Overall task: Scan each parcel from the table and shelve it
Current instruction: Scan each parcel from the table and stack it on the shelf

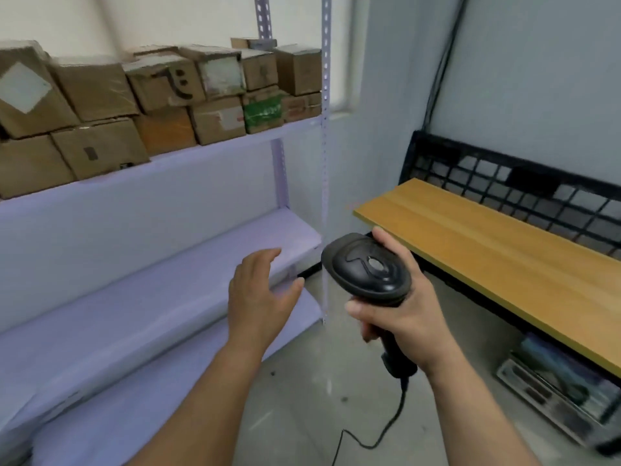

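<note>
The right hand (403,319) grips the corded scanner (368,267), the left hand (258,297) hovers empty with fingers spread, and the parcels (161,99), taped cardboard boxes stacked on the far-left shelf (235,141), away from the table (487,257) at right, look light and stiff, best grasped by opposite sides.

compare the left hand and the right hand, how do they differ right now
The left hand is empty, fingers relaxed and spread; the right hand curls round the handle of a black scanner. The left hand hangs before the lilac shelf; the right hand is nearer the wooden table. Both are bare and raised to a similar height.
</note>
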The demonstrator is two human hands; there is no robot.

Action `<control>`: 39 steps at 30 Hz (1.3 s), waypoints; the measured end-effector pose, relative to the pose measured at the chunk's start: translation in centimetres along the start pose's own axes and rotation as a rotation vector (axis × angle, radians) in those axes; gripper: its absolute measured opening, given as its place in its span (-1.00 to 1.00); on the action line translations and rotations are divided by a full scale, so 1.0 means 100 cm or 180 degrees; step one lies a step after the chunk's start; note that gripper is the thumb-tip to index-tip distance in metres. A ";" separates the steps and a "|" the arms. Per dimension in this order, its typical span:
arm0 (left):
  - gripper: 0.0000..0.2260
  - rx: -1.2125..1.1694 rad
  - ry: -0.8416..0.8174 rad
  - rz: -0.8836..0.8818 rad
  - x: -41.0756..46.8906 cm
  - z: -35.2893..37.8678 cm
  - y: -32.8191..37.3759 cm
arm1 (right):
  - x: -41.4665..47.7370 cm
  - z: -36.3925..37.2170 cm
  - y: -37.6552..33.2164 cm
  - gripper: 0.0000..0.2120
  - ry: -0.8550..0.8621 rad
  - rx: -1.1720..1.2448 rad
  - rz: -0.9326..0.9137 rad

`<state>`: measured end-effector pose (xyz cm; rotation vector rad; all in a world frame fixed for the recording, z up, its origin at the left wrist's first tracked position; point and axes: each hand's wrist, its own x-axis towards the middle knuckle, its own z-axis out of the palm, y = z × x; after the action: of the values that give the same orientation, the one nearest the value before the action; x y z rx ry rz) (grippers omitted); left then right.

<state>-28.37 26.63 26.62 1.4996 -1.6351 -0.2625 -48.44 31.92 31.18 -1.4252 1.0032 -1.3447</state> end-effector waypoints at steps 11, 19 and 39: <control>-0.45 -0.0356 -0.0679 0.0820 0.003 0.135 0.100 | -0.042 -0.136 -0.002 -0.12 0.0987 -0.0339 0.0084; -0.44 -0.0596 -0.1289 0.1040 0.022 0.223 0.149 | -0.041 -0.203 0.006 -0.13 0.1653 -0.0609 0.0227; -0.46 -0.1157 -0.2608 0.1869 0.055 0.386 0.267 | -0.043 -0.314 0.006 -0.14 0.3301 -0.1004 0.0574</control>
<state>-73.65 13.37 24.02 0.5913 -2.4106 -0.8628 -80.02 33.44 29.40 -0.7398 2.0179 -1.8690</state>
